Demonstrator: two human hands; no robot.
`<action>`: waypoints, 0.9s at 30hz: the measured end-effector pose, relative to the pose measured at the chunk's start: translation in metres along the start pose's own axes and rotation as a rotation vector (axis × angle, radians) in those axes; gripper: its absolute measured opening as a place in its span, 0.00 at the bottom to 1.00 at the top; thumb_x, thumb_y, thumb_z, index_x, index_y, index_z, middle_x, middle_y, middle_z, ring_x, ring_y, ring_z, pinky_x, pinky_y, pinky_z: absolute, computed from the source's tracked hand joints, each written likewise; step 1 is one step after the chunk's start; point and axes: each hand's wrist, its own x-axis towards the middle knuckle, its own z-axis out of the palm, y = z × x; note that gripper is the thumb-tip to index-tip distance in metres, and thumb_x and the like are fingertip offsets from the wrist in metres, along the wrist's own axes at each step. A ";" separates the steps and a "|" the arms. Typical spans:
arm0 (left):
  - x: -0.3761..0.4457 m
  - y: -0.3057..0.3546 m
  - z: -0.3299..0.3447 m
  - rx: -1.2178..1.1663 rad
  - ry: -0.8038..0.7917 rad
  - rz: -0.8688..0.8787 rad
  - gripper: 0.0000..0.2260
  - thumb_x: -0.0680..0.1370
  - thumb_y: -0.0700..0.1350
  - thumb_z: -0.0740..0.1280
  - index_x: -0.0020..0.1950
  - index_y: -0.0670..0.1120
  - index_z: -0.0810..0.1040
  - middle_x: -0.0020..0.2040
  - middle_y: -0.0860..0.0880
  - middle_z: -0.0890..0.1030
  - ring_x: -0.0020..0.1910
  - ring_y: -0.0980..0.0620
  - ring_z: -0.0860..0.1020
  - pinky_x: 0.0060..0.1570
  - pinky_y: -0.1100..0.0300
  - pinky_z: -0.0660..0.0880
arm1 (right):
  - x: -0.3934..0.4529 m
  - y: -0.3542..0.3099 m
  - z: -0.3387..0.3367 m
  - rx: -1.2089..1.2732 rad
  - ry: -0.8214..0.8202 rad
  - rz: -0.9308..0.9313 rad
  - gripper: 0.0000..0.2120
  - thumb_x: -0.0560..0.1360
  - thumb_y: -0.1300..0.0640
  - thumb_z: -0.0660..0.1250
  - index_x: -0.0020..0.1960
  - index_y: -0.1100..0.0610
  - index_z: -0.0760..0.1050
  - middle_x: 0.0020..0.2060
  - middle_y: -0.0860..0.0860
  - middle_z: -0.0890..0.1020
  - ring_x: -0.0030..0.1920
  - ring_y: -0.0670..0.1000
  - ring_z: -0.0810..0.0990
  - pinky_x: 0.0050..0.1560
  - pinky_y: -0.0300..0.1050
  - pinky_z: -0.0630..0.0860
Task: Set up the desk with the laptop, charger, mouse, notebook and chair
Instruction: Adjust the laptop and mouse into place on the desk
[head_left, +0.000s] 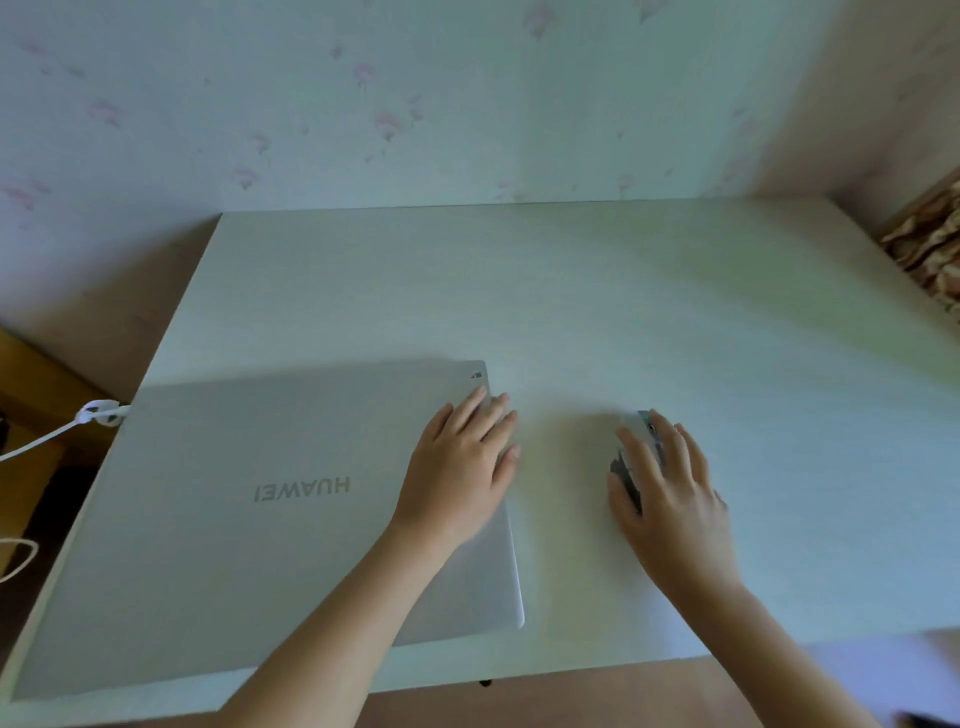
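A closed silver laptop (234, 519) lies on the left half of the white desk (623, 312), its logo upside down to me. My left hand (462, 467) rests flat on the lid near its far right corner, fingers apart, holding nothing. A white charger cable (47, 439) runs in from the left, its plug at the laptop's far left corner. To the right of the laptop, my right hand (670, 493) covers a grey mouse (636, 447) on the desk and grips it. No notebook or chair is in view.
The desk stands against a pale wall with a pink flower pattern. A brown patterned fabric (930, 249) lies off the desk's far right corner. Wooden furniture (31, 395) stands left of the desk, below its level.
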 end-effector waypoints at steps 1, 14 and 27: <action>0.000 0.000 0.000 -0.010 0.000 0.006 0.18 0.78 0.50 0.56 0.60 0.46 0.81 0.65 0.51 0.79 0.67 0.48 0.74 0.62 0.50 0.72 | 0.000 -0.001 0.000 0.010 0.017 -0.027 0.15 0.75 0.58 0.64 0.62 0.55 0.74 0.64 0.58 0.74 0.65 0.62 0.72 0.39 0.58 0.80; 0.007 0.052 -0.043 -0.801 -0.250 -0.234 0.40 0.69 0.64 0.71 0.76 0.61 0.56 0.76 0.63 0.59 0.75 0.64 0.52 0.72 0.60 0.54 | 0.013 -0.037 -0.037 1.790 -0.395 0.626 0.15 0.78 0.57 0.58 0.62 0.53 0.75 0.56 0.55 0.82 0.55 0.54 0.81 0.47 0.50 0.79; 0.029 0.049 -0.043 -0.992 -0.201 -0.360 0.31 0.66 0.56 0.76 0.68 0.62 0.71 0.62 0.61 0.77 0.65 0.65 0.70 0.66 0.57 0.69 | 0.013 -0.051 -0.038 2.169 -0.467 0.747 0.22 0.68 0.50 0.65 0.61 0.56 0.76 0.58 0.57 0.81 0.55 0.55 0.81 0.44 0.51 0.80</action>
